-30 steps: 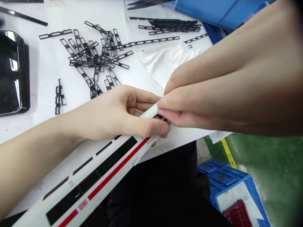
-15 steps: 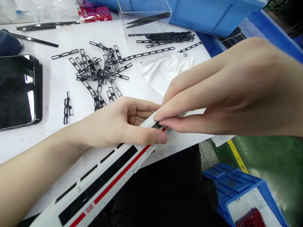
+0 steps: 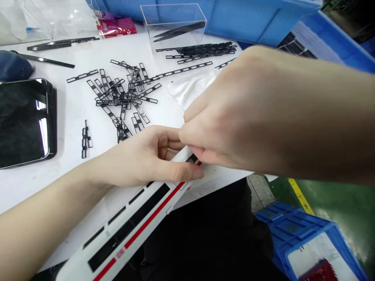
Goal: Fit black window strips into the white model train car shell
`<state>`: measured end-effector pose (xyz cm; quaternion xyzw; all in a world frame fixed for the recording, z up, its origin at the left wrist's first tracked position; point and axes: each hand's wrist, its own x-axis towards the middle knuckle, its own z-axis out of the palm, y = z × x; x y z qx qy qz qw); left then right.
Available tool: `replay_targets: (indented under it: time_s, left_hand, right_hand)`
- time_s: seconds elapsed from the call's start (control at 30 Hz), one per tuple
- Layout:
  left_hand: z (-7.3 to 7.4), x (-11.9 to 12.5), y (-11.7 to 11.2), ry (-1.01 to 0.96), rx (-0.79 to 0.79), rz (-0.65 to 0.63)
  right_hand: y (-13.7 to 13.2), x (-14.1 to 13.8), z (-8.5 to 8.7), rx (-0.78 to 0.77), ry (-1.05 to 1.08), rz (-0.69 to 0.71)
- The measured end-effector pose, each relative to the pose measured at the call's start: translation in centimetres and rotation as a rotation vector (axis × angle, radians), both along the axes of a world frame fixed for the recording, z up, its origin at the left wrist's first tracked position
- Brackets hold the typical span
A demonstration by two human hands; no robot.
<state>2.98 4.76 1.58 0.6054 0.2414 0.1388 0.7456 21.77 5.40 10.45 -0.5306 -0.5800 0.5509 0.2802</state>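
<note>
A long white model train shell point(image 3: 125, 230) with a red stripe and black window bands runs diagonally up from the bottom edge. My left hand point(image 3: 152, 158) wraps around it from the left, with the thumb along its near side. My right hand point(image 3: 263, 113) pinches its far end, near a black window opening, and the fingers hide most of that end. Beyond the hands lies a tangled pile of black slotted window strips point(image 3: 123, 93). A smaller stack of similar strips point(image 3: 202, 50) sits further back, and a small separate cluster point(image 3: 86, 140) lies to the left.
A white table point(image 3: 70, 121) holds a black tablet point(image 3: 25, 123), a white cloth point(image 3: 187, 91) and a clear box with black tweezers point(image 3: 172, 25). A blue bin point(image 3: 249, 19) stands behind it. A blue crate point(image 3: 301, 238) sits on the green floor point(image 3: 336, 203) at lower right.
My right hand has shifted left and now covers more of the shell's far end. The view has tilted upward, showing more of the table's far side and the clear box.
</note>
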Motion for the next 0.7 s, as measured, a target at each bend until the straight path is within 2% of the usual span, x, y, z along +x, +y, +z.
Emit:
replay_targets:
  time_s: [0.1,0.17,0.23,0.4,0.47,0.57,0.7]
  left_hand:
    - [0.0,0.0,-0.2,0.032,-0.087,0.032]
    - [0.0,-0.1,-0.2,0.055,-0.117,0.034]
    - [0.0,-0.2,-0.2,0.063,-0.121,0.028]
    - [-0.1,-0.2,-0.1,0.029,-0.133,0.015]
    - [-0.1,-0.1,-0.1,0.016,-0.135,0.021]
    - [-0.1,-0.1,-0.2,0.034,-0.132,0.029]
    - [0.0,-0.1,-0.2,0.025,-0.125,0.025]
  right_hand:
    - [0.6,0.3,-0.1,-0.047,-0.390,0.205]
    - [0.9,1.1,-0.5,-0.064,-0.410,0.235]
    - [0.9,1.8,-0.9,-0.093,-0.331,0.192]
    - [0.2,2.3,-1.3,-0.195,-0.162,-0.051]
    - [0.1,2.0,-1.2,-0.128,-0.213,0.020]
    - [0.1,1.4,-1.2,0.055,-0.410,0.238]
    - [-0.1,1.2,-1.5,0.374,-0.547,0.450]
